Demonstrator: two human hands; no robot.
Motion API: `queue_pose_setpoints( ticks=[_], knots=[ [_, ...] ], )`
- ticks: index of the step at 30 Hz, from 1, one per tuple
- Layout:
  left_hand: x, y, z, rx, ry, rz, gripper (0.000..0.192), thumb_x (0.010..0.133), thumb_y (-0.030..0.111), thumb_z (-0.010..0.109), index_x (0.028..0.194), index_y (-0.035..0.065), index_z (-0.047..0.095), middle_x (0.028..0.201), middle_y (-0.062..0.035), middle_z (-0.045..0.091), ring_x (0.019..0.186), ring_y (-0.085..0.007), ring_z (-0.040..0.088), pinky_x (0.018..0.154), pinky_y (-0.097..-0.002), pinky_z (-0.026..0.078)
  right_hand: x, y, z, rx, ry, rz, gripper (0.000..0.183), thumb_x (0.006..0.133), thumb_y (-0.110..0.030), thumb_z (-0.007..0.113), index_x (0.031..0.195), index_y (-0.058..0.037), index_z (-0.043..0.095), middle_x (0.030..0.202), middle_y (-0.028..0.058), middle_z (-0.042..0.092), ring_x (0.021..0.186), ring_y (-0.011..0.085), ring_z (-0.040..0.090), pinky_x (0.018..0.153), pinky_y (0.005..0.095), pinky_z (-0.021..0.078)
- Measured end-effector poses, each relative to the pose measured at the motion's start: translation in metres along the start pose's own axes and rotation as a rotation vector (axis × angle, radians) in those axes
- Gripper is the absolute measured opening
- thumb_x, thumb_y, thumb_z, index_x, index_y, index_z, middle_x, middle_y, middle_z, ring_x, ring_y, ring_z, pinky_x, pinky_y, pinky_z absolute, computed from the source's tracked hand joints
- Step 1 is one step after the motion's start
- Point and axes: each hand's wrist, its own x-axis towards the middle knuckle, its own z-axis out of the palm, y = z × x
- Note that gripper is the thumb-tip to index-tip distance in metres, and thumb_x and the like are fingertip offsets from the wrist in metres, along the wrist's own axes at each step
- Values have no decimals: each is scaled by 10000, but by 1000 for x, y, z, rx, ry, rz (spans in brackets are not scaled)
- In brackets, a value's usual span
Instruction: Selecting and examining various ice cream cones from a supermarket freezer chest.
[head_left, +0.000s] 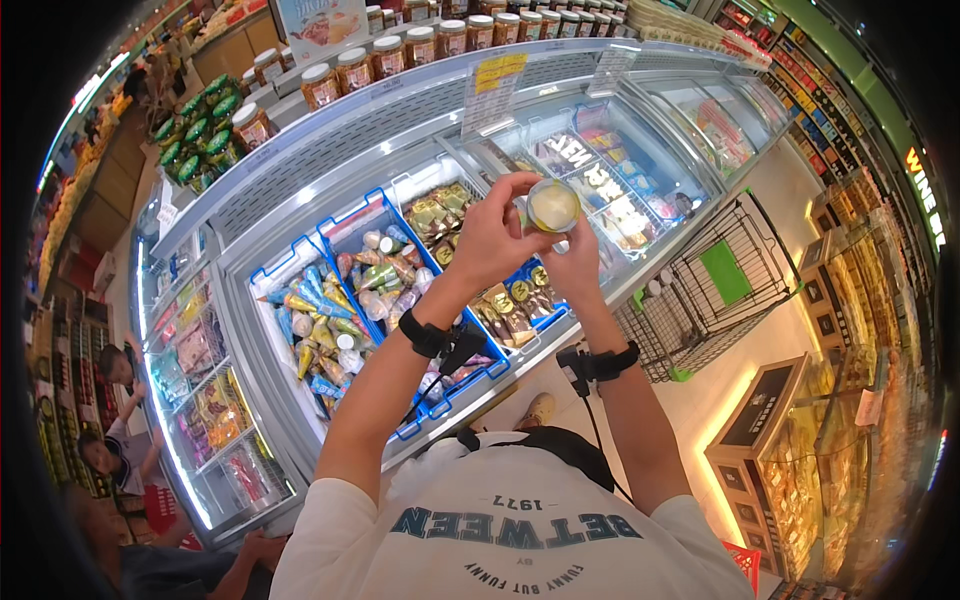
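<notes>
Above an open chest freezer, both of my hands hold a small round cup with a clear lid and pale contents (554, 205). My left hand (496, 232) grips its left side with thumb and fingers. From below and the right, my right hand (574, 262) supports it, its fingers partly hidden by the cup. Beneath them, the freezer holds a blue wire basket (349, 281) of wrapped ice cream cones (309, 296). Gold and brown wrapped ice creams (439, 214) lie beside it.
A wire shopping cart with a green panel (726, 271) stands at the right. Jars with white lids (388, 57) line the shelf above the freezer. Several people are at the lower left, near another freezer section (206, 375). A lit display stand (757, 420) is at the lower right.
</notes>
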Motion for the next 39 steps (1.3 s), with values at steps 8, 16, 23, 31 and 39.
queue_pose_setpoints(
  ticks=[8,16,23,31,39],
  knots=[
    [4,3,7,63,24,55,680,640,216,808,1232,52,516,964,-14,505,667,-69,399,594,-224,383,10,-14,-13,43,14,-70,427,780,-82,688,1170,-6,531,1041,98,636,889,180,628,764,305,493],
    [6,-25,-7,-449,-211,-111,445,834,171,685,1224,16,536,1037,9,526,801,-60,465,699,-215,437,3,-30,-27,890,-370,253,420,959,-231,501,1305,-40,360,1061,79,578,854,172,603,711,311,510],
    [2,-23,-7,-377,-181,44,504,786,106,731,1232,31,508,883,34,510,775,-52,438,717,-214,397,-1,-16,-17,822,-246,292,424,964,-267,494,1308,-51,373,1106,79,575,925,158,593,804,309,485],
    [0,-5,0,-153,13,209,537,687,76,801,1144,53,521,907,62,509,782,-50,413,715,-214,368,3,-37,-18,651,-238,60,436,951,-282,516,1270,9,446,1205,76,544,1098,167,541,952,345,445],
    [-3,5,0,-192,23,179,513,696,64,782,1139,46,523,957,46,541,763,-46,402,705,-206,369,1,-26,-15,651,-212,96,404,945,-206,534,1272,15,447,1201,100,554,1093,166,542,936,327,451]
  ],
)
